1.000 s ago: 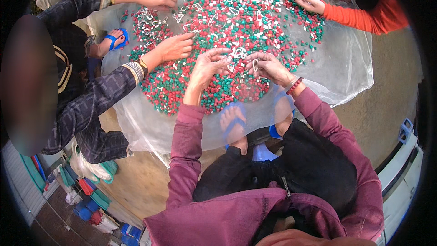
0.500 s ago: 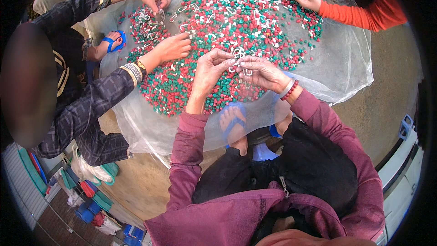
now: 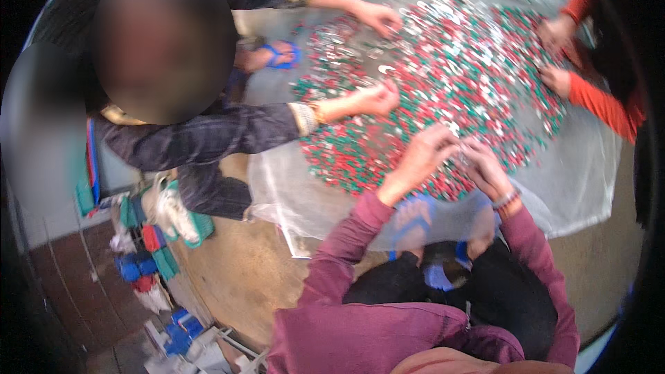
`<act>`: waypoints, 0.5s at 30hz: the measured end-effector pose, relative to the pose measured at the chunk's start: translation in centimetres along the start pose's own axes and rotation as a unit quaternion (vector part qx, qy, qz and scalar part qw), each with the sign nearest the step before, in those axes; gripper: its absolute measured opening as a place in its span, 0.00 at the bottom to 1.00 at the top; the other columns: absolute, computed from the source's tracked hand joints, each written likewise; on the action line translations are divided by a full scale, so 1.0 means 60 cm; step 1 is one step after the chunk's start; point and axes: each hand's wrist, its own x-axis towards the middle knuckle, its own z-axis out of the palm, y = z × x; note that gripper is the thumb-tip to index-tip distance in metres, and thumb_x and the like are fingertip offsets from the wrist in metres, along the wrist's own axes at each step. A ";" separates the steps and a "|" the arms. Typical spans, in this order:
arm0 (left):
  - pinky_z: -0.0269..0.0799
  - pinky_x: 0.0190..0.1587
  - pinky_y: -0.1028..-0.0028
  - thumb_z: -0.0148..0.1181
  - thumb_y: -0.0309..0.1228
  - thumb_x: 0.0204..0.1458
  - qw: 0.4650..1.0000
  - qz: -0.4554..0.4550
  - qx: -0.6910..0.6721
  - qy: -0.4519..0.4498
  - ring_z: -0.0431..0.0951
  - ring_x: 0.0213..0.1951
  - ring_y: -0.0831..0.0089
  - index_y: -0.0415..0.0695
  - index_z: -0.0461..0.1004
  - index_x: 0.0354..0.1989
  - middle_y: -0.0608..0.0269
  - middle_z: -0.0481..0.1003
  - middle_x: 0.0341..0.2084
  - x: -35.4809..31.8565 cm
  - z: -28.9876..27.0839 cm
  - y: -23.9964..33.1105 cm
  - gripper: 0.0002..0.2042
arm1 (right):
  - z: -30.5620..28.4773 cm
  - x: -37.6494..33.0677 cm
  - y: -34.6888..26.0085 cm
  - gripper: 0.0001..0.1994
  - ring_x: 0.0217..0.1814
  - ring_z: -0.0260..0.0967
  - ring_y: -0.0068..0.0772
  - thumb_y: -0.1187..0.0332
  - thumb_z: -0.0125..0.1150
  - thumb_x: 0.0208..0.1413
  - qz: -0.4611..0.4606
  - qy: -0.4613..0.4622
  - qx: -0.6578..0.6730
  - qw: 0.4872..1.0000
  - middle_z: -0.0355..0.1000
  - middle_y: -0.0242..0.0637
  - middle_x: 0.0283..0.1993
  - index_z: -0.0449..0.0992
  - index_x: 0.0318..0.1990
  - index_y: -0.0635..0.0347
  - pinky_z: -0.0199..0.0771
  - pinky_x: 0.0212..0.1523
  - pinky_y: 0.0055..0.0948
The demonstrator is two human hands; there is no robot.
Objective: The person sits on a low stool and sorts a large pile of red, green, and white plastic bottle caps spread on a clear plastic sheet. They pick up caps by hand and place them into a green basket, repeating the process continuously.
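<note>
Both of my hands meet over the near edge of a spread heap of small red, green and white plastic pieces [image 3: 350, 170]. My left hand [image 3: 426, 156] is closed in a pinch, its fingertips close to those of my right hand [image 3: 487, 170], which is pinched too. Small white hook-shaped clips [image 3: 458, 155] are between the fingertips, blurred by motion. More white loops and clips lie scattered across the heap. A translucent white mesh sheet [image 3: 582, 197] lies under everything and extends over my feet.
At the left, a co-worker's two hands [image 3: 377, 99] reach over the heap. Another person's hands in orange sleeves [image 3: 556, 82] work at the right edge. Blue slippers [image 3: 282, 55] and cloth bundles [image 3: 176, 215] are on the left; brown floor [image 3: 242, 280] surrounds the sheet.
The view has swung left, so the heap and my hands sit further right and lower. My hands stay together in a pinch. The co-worker's fingers at the left have closed more.
</note>
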 end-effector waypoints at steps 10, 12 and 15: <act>0.73 0.34 0.64 0.57 0.24 0.41 0.945 0.123 0.302 -0.036 0.76 0.37 0.61 0.39 0.71 0.34 0.58 0.70 0.31 -0.004 0.032 0.034 0.10 | -0.017 0.009 0.028 0.11 0.48 0.72 0.22 0.69 0.53 0.63 0.018 -0.035 0.106 0.994 0.72 0.31 0.48 0.70 0.51 0.60 0.78 0.48 0.30; 0.73 0.34 0.64 0.57 0.24 0.41 0.945 0.114 0.304 -0.049 0.75 0.37 0.61 0.39 0.71 0.34 0.58 0.70 0.31 -0.002 0.033 0.032 0.10 | -0.019 0.004 0.025 0.11 0.50 0.71 0.21 0.69 0.53 0.63 0.035 -0.020 0.079 0.996 0.72 0.30 0.48 0.70 0.50 0.61 0.78 0.47 0.28; 0.73 0.35 0.64 0.58 0.25 0.42 0.955 0.114 0.271 -0.040 0.75 0.37 0.61 0.41 0.72 0.34 0.59 0.70 0.31 0.004 0.025 0.030 0.09 | -0.006 -0.008 0.007 0.11 0.51 0.69 0.22 0.70 0.53 0.63 0.030 -0.058 0.070 0.995 0.72 0.31 0.48 0.71 0.50 0.63 0.77 0.48 0.27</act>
